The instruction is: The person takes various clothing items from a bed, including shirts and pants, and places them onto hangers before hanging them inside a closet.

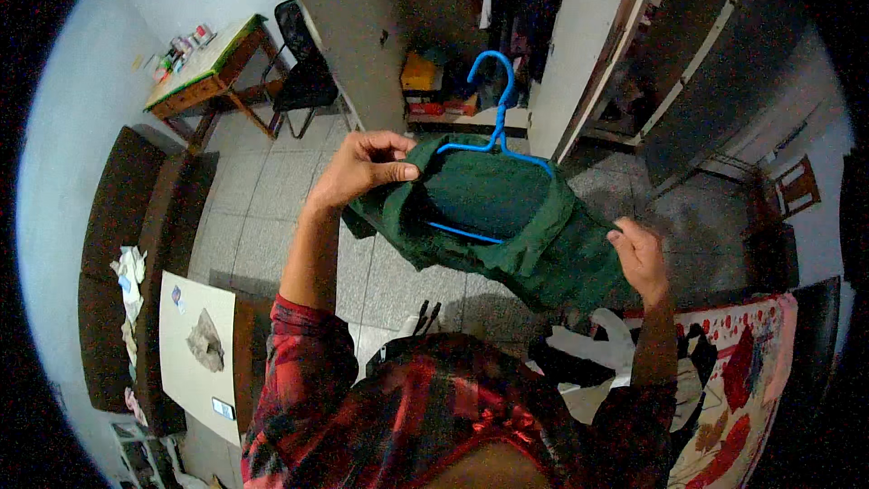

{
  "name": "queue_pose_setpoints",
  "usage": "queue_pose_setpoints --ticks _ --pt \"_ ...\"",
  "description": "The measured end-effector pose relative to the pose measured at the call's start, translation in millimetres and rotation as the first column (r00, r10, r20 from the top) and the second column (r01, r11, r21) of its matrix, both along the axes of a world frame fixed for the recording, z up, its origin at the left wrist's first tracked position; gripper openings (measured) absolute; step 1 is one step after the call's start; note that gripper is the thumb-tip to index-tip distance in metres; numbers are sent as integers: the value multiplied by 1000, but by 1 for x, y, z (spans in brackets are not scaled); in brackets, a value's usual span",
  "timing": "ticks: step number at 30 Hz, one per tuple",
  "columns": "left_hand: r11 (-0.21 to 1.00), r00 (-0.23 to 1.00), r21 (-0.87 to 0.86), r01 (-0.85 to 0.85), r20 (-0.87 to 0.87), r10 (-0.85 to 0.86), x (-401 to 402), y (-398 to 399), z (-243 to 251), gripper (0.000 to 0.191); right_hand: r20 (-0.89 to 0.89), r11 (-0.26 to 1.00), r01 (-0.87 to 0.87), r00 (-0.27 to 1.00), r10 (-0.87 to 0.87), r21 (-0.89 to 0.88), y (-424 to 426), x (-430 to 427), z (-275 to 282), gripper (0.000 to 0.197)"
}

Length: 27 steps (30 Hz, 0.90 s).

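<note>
A dark green garment (489,197) hangs on a blue hanger (501,115) in front of me. The hanger's hook points up, its shoulders run inside the neck opening, and a stretch of its lower bar shows through that opening. My left hand (370,166) pinches the cloth between thumb and fingers beside the neckline, near one hanger shoulder. Farther out, my right hand (638,258) grips the garment's other side, its fingers partly behind the fabric. The garment's lower part and the hanger ends are hidden.
Ahead stands an open wardrobe (468,112) with hanging clothes and boxes. Its door (360,41) swings out at left. A wooden desk (204,71), black chair (302,75), brown sofa (122,217) and low table (183,346) line the left. Clothes lie on a patterned bed (740,380) at right.
</note>
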<state>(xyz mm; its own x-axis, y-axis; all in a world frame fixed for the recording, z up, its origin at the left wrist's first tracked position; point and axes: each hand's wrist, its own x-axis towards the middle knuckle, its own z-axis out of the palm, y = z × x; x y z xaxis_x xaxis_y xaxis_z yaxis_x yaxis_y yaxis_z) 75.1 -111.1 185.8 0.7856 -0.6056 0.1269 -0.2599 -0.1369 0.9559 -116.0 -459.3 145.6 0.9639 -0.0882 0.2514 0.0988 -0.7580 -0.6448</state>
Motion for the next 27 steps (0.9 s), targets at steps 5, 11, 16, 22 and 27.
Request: queue_pose_setpoints --ticks 5,11,16,22,27 --pt "996 968 88 -32 252 9 43 -15 -16 25 -136 944 -303 938 320 130 -4 15 -13 17" --pt "994 907 66 -91 418 55 132 -38 -23 29 -125 892 -50 985 118 448 22 69 0 18" --pt "876 521 -266 -403 720 458 189 -54 -15 32 -50 842 -28 997 65 538 32 152 23 18" --pt "952 896 -137 -274 322 305 254 -40 -79 11 173 839 5 978 -118 544 44 310 37 18" --pt "985 991 153 -85 120 66 267 -17 -115 14 353 910 -134 936 -15 393 55 463 75 20"
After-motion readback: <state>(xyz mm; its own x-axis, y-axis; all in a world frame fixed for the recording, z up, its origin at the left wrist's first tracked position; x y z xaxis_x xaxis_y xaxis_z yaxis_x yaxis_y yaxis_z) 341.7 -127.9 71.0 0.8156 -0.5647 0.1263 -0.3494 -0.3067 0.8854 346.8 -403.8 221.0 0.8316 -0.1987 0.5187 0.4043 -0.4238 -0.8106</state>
